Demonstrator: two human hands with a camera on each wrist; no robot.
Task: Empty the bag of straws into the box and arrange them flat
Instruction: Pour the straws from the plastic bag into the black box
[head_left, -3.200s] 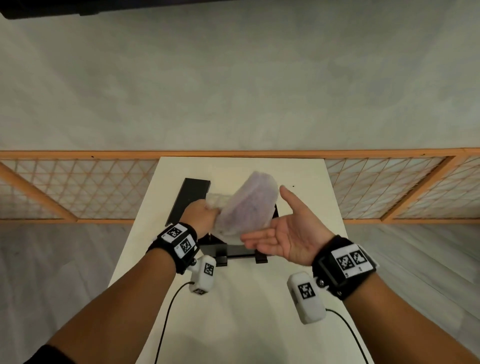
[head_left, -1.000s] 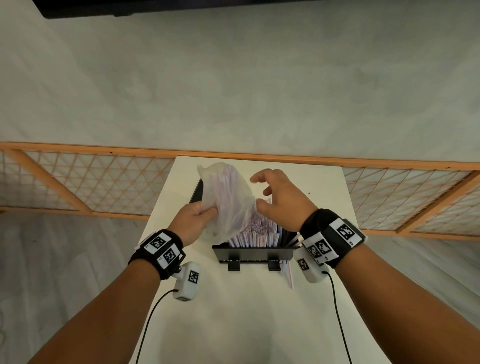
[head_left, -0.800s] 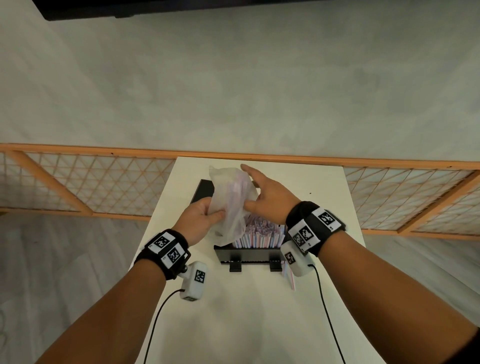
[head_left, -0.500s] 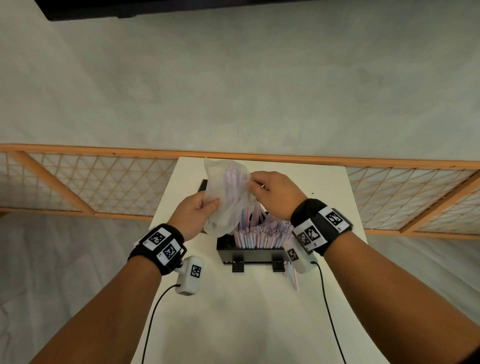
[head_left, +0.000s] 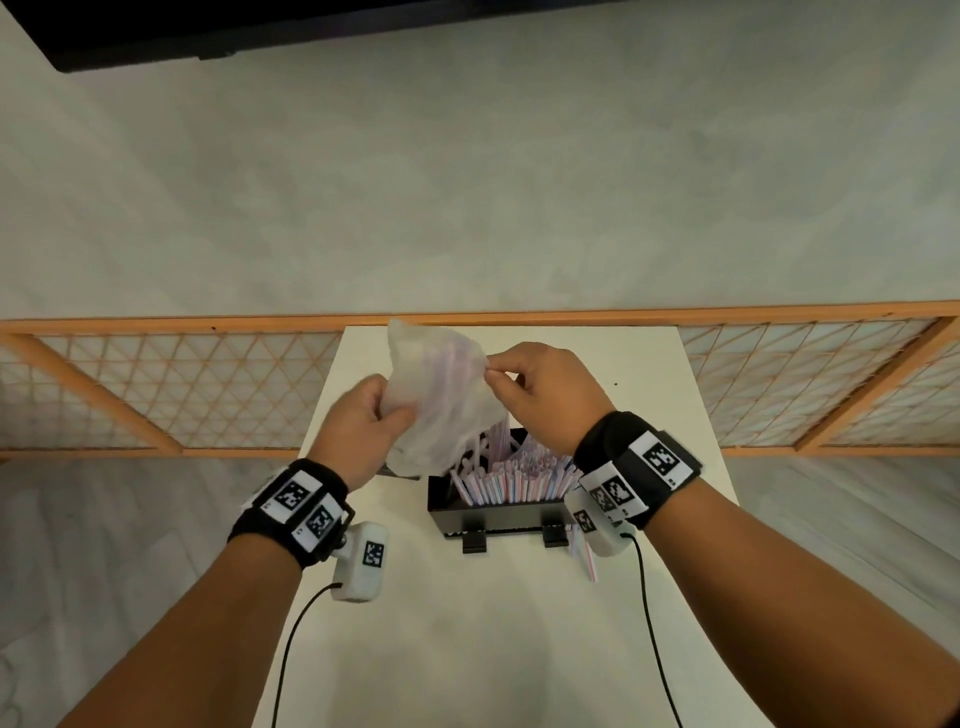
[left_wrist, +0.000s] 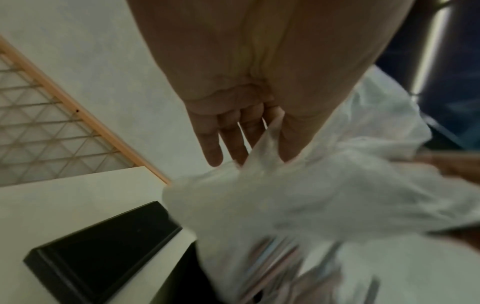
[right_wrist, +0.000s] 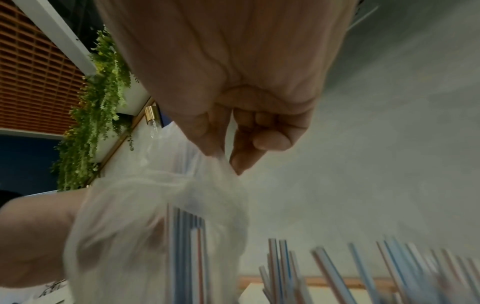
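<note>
Both hands, left hand (head_left: 363, 426) and right hand (head_left: 545, 395), pinch the bag (head_left: 441, 400) upended over the box (head_left: 493, 512), straws (head_left: 519, 475) spilling in.

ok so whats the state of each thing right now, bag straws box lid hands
bag: upended over the box, held by both hands, a few straws inside
straws: most in the box, leaning, not flat
stray straw: on the table outside the box
box: open, on the table
lid: off, lying beside the box
left hand: grips the bag
right hand: pinches the bag
</note>
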